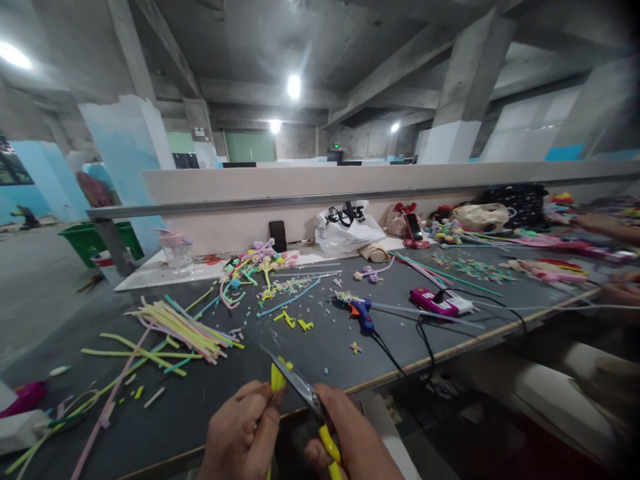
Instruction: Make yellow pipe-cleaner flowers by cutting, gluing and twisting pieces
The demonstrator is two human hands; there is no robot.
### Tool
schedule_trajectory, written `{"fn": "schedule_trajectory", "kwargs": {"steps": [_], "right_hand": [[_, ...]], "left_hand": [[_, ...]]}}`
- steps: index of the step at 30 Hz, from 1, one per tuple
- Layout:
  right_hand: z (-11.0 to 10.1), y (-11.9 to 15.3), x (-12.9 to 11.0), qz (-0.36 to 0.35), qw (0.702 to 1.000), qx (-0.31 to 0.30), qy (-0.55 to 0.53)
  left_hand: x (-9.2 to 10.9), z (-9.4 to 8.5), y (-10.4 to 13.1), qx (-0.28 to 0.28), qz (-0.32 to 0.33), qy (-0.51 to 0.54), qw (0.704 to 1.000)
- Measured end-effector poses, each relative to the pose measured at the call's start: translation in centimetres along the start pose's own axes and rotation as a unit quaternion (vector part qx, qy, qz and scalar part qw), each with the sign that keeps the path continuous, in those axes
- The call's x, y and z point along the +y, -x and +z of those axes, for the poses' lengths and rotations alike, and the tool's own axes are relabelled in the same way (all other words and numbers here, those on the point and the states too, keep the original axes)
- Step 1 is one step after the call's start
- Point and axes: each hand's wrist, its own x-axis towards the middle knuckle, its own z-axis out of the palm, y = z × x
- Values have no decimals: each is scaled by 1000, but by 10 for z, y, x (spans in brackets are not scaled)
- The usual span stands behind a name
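Note:
At the table's near edge, my left hand (243, 427) is closed around a small bunch of bright yellow pipe cleaner pieces (278, 379), their ends standing up above the fingers. My right hand (356, 433) grips scissors (302, 388) with yellow handles. The blades point up and to the left and lie right beside the yellow ends, seemingly touching them. Whether the blades are parted is hard to make out. Cut yellow bits (287, 320) lie on the table beyond my hands. To their left is a loose pile of pastel pipe cleaners (180, 330).
A blue glue gun (364, 315) with a black cord rests right of centre, near a magenta-and-white power strip (440, 303). Along the back stand a clear jar (177, 252), a phone (277, 235) and a white bag (345, 230). Another person's hands (620, 293) show at the right edge.

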Motion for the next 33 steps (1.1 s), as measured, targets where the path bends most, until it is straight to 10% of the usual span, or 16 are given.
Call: {"fn": "schedule_trajectory", "kwargs": {"steps": [7, 12, 17, 24, 33], "right_hand": [[-5, -3, -15, -6, 998, 12, -56], [-14, -4, -8, -1, 998, 42, -57], [-31, -6, 4, 8, 994, -13, -108], [-47, 8, -10, 30, 983, -127, -131], [-35, -11, -10, -39, 977, -172, -123]], "left_hand": [[9, 16, 2, 89, -24, -27, 995], [8, 1, -7, 10, -108, 81, 991], [-9, -19, -14, -218, -307, 404, 834], [-18, -12, -8, -277, -330, 565, 704], [-28, 7, 13, -286, -325, 575, 695]]}}
